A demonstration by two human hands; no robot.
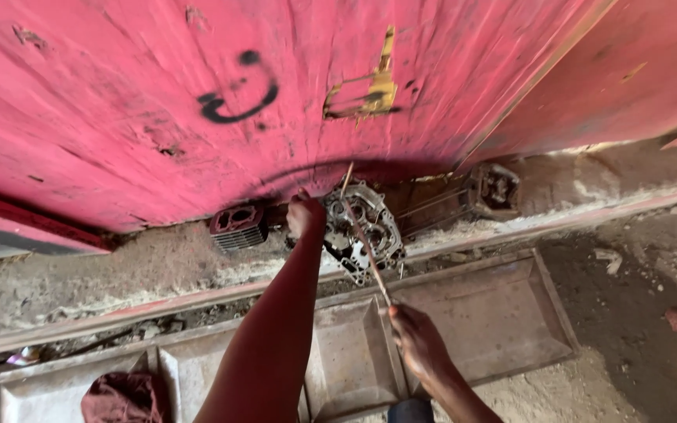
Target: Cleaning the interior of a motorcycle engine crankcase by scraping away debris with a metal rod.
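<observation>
- Grey metal engine casing (363,227) sits at frame centre against the red door (158,102); left hand (305,213) grips its edge.
- Right hand (417,338) closes on a thin rod (366,243) crossing the casing.
- Finned cylinder block (237,227) lies just left, another engine part (494,190) right.
- Metal tray (511,313) spans below, dirt beyond.

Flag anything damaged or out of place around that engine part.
The pink door behind the engine case is scuffed, with black scrawl and a yellowed patch where paint has flaked. A finned cylinder piece lies loose on the dusty ledge. A dark red rag sits crumpled in the metal tray.
</observation>
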